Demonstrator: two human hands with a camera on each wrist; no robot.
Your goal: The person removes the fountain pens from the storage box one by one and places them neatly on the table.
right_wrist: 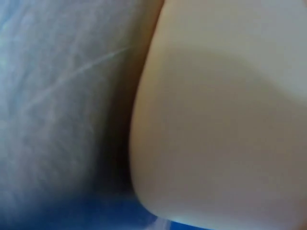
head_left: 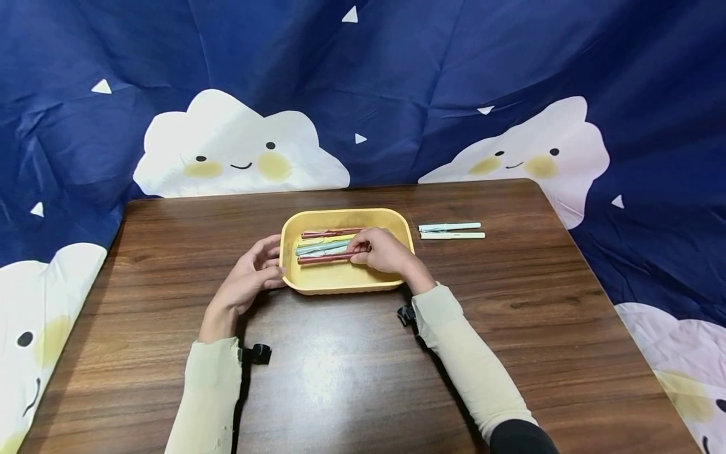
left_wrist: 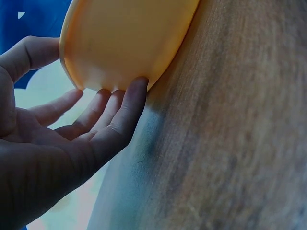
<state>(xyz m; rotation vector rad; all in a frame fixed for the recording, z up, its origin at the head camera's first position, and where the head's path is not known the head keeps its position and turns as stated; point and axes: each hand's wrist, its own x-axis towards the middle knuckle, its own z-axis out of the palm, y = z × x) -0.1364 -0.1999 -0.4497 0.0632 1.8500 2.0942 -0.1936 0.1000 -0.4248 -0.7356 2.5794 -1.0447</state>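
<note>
- Your right hand [head_left: 386,253] pinches the nearer red pen [head_left: 323,258] in the tray [head_left: 334,291]; a loose pinch could drop it.
- Your left hand [head_left: 247,277], loosely spread, touches the tray; pushing could nudge the pale pens [head_left: 454,236] near the table's [head_left: 351,391] far edge.

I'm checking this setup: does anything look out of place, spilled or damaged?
Nothing looks spilled or damaged. Mildly odd: two pale pens lie on the table to the right of the yellow tray, while the other pens are inside it.
</note>
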